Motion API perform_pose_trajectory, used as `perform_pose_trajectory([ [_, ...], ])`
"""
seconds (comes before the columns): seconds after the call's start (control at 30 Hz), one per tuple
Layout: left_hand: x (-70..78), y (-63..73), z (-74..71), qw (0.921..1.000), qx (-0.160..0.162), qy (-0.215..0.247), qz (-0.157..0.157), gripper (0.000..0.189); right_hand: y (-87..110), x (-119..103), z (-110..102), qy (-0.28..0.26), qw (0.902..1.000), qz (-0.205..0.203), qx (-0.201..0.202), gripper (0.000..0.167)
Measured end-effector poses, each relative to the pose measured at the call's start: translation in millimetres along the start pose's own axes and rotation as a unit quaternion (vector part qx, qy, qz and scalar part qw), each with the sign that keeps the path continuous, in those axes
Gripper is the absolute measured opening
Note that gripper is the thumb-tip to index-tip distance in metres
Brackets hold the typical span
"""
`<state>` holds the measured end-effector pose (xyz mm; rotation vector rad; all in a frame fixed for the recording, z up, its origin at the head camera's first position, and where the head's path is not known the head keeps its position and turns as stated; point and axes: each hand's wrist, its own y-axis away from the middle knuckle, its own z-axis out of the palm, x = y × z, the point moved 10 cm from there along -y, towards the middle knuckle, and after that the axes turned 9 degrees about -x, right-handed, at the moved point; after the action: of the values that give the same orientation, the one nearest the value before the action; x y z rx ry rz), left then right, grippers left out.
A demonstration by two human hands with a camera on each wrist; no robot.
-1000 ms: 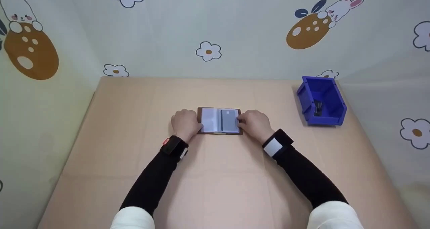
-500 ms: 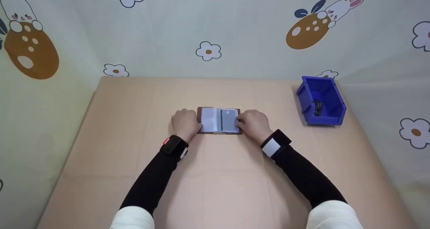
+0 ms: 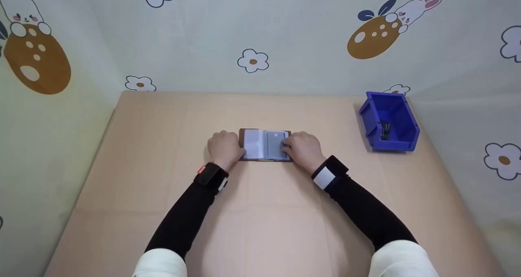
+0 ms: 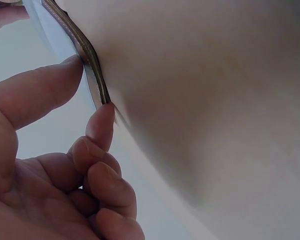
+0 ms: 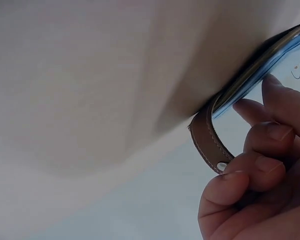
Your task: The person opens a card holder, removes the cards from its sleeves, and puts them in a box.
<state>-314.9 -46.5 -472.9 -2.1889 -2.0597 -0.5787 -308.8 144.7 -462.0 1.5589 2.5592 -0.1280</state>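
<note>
A brown card holder (image 3: 254, 144) lies spread on the table, its clear plastic sleeves facing up. In the right-hand sleeve sits a grey-blue card (image 3: 274, 145). My left hand (image 3: 224, 149) pinches the left cover edge; the left wrist view has the thumb on the inner side and the index finger (image 4: 101, 125) at the edge's end. My right hand (image 3: 305, 149) pinches the sleeves at the right edge between thumb and index finger, partly covering the card. Below those fingers, in the right wrist view, curves a brown strap (image 5: 206, 137) with a metal snap.
A blue bin (image 3: 390, 122) stands at the table's back right with small dark items (image 3: 385, 130) inside. The table (image 3: 260, 228) carries a beige covering and meets a patterned cloth wall (image 3: 309, 65) behind and at both sides.
My right hand has shifted slightly left, its fingertips moving from the holder's right edge further over the card sleeve. My left hand has kept its place on the left edge.
</note>
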Motion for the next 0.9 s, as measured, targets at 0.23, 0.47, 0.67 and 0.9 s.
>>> perform_pose_trajectory([
  [0.23, -0.4, -0.3, 1.8, 0.9999, -0.01, 0.004, -0.004, 0.028, -6.0, -9, 4, -0.017, 0.9997, -0.007, -0.017, 0.01],
  [0.47, 0.3, -0.7, 1.5, 1.0, -0.007, -0.001, -0.001, 0.03, -11.0, -15, 7, -0.031, 0.9989, -0.021, -0.03, 0.013],
  [0.67, -0.4, -1.5, 1.7, 1.0, -0.006, -0.003, -0.002, 0.03, -13.4, -19, 8, -0.046, 0.9981, -0.028, -0.031, 0.016],
  [0.9, 0.0, -1.8, 1.4, 1.0, 0.0, -0.002, 0.004, 0.028, -15.4, -24, 8, -0.044, 0.9981, -0.029, -0.032, 0.007],
])
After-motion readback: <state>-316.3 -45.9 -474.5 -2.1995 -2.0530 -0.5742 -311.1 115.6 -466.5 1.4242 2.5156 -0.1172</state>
